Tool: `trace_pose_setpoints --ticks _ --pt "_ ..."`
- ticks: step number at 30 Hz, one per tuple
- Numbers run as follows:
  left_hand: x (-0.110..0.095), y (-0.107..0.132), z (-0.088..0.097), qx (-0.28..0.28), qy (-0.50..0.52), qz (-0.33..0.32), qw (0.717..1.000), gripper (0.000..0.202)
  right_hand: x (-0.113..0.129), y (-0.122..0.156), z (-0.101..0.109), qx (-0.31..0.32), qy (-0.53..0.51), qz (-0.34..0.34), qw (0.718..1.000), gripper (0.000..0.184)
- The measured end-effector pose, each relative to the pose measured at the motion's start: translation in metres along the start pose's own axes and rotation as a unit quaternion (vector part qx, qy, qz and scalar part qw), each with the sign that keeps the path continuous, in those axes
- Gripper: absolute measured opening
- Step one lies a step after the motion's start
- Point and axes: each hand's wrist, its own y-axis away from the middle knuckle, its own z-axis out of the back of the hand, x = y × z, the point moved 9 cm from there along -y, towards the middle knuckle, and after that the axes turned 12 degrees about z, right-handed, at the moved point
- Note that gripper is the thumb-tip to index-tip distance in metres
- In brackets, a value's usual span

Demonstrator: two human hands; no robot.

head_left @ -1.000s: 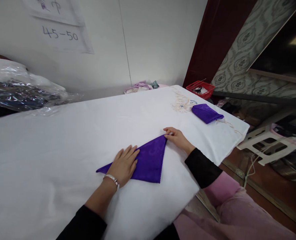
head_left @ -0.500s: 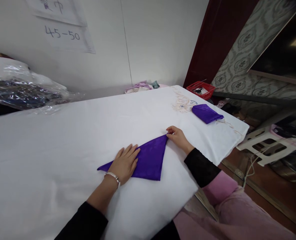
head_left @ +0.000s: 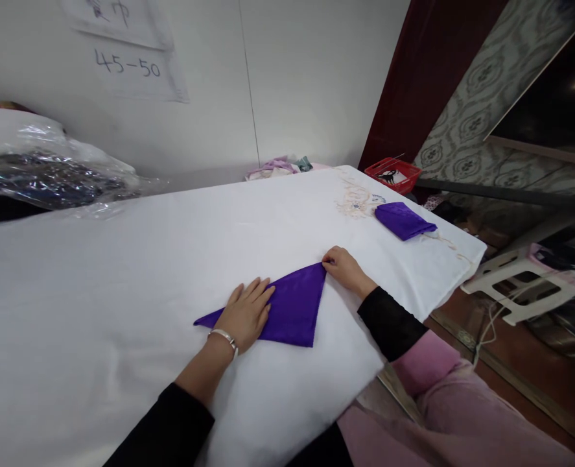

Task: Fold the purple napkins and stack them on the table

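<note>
A purple cloth [head_left: 294,305] folded into a triangle lies on the white tablecloth [head_left: 122,272]. My left hand [head_left: 246,313] rests flat on its left part, fingers spread, a silver bracelet on the wrist. My right hand [head_left: 341,266] pinches the triangle's far right tip against the table. A second purple cloth [head_left: 404,220], folded into a small rectangle, lies apart at the table's far right corner.
A clear plastic bag [head_left: 44,172] with dark contents sits at the back left. A red basket [head_left: 393,174] stands beyond the far right corner, crumpled fabric [head_left: 277,167] by the wall, a white stool [head_left: 520,285] on the floor to the right.
Both hands stay on the triangular cloth. My right hand's fingers have closed tighter on the tip. The view has shifted slightly.
</note>
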Motion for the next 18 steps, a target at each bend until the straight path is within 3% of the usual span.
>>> trace_pose_setpoints --ticks 6,11,14,18 --pt "-0.003 0.001 0.002 0.002 -0.013 0.003 1.000 0.044 0.001 0.000 -0.001 0.024 0.014 0.017 0.999 0.012" --pt "-0.013 0.005 0.016 -0.048 -0.037 -0.002 0.998 0.040 0.002 0.002 -0.001 0.040 0.024 0.028 0.999 0.010" --pt "-0.019 0.007 0.028 -0.073 -0.042 0.003 0.996 0.037 -0.001 0.007 0.006 0.010 -0.033 0.019 0.999 0.009" --pt "-0.023 0.007 0.035 -0.063 -0.043 0.038 0.996 0.031 -0.013 0.018 0.012 -0.010 -0.171 -0.052 0.984 0.005"
